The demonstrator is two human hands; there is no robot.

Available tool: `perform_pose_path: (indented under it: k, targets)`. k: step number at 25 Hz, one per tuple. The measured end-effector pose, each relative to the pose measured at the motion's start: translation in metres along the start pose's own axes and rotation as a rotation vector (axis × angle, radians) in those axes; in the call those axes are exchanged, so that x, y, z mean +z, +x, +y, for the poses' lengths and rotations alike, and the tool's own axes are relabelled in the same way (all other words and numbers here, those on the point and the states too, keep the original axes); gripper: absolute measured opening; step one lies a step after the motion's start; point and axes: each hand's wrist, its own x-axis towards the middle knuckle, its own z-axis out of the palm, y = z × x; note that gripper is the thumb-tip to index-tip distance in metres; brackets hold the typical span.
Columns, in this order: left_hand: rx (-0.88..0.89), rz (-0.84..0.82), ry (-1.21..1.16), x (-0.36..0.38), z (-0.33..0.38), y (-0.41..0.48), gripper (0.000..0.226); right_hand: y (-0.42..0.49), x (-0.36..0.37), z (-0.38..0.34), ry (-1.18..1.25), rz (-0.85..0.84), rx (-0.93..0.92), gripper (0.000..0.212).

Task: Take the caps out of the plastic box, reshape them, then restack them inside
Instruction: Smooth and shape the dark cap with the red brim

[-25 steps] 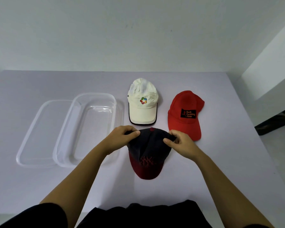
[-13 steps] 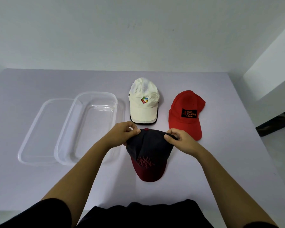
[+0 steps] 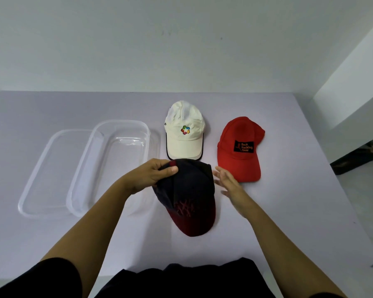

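1. Between the two hands, a dark navy cap [image 3: 186, 190] with a maroon brim is held at its crown by the left hand [image 3: 151, 176], fingers pinched closed on the fabric.
2. Just right of the cap, the right hand [image 3: 228, 181] is spread open, gripping nothing.
3. Beyond the fingertips, a white cap [image 3: 184, 131] and a red cap [image 3: 239, 147] are laid on the table [image 3: 310, 201].
4. Left of the left hand, the clear plastic box [image 3: 114, 164] is seen with its lid [image 3: 50, 171] beside it.

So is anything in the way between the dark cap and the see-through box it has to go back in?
Nothing visible is. The dark cap, held by the left hand, sits just right of the plastic box, which looks empty. The white cap and red cap lie off to the far and right side.
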Motion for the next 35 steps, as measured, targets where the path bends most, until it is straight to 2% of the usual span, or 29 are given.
perform_pose_path:
  k: [2, 4, 7, 9, 12, 16, 19, 22, 24, 26, 30, 32, 33, 35]
  targets:
    - [0.026, 0.02, -0.06, -0.007, 0.0, 0.003, 0.076, 0.003, 0.01, 0.006, 0.148, -0.136, 0.031, 0.062]
    - [0.033, 0.061, -0.065, -0.012, 0.001, 0.006, 0.081, 0.003, 0.02, 0.003, 0.274, -0.137, 0.065, 0.07]
    - [0.041, 0.175, 0.068, -0.014, 0.006, 0.01, 0.051, 0.003, 0.026, -0.005, 0.321, -0.005, 0.158, 0.076]
    - [0.036, 0.219, 0.135, -0.01, 0.012, 0.011, 0.036, 0.004, 0.026, -0.008, 0.263, 0.067, 0.197, 0.067]
    - [0.001, 0.288, 0.08, -0.004, 0.017, 0.012, 0.046, 0.001, 0.027, -0.012, 0.372, 0.138, 0.231, 0.054]
    - [-0.089, 0.245, 0.055, 0.009, 0.004, 0.015, 0.052, 0.002, 0.027, -0.006, 0.401, 0.207, 0.299, 0.062]
    - [-0.133, 0.362, -0.113, 0.017, -0.005, 0.02, 0.049, 0.002, 0.029, -0.001, 0.467, 0.204, 0.348, 0.066]
    - [-0.058, 0.469, -0.44, 0.021, -0.008, 0.024, 0.042, 0.0, 0.031, -0.005, 0.482, 0.181, 0.349, 0.065]
    - [-0.029, 0.549, -0.506, 0.023, -0.01, 0.027, 0.041, 0.001, 0.032, -0.009, 0.473, 0.169, 0.339, 0.066]
    - [-0.049, 0.593, -0.399, 0.025, -0.014, 0.031, 0.042, 0.005, 0.032, -0.007, 0.439, 0.167, 0.331, 0.067]
    - [-0.139, 0.524, -0.115, 0.024, -0.026, 0.041, 0.046, 0.01, 0.031, 0.015, 0.365, 0.123, 0.427, 0.068]
    - [-0.172, 0.5, -0.01, 0.021, -0.032, 0.045, 0.041, 0.011, 0.028, 0.029, 0.356, 0.115, 0.464, 0.062]
    - [-0.184, 0.497, 0.024, 0.02, -0.035, 0.047, 0.038, 0.011, 0.026, 0.034, 0.308, 0.112, 0.47, 0.058]
    - [-0.203, 0.49, 0.085, 0.017, -0.04, 0.049, 0.037, 0.01, 0.019, 0.041, 0.023, 0.108, 0.444, 0.054]
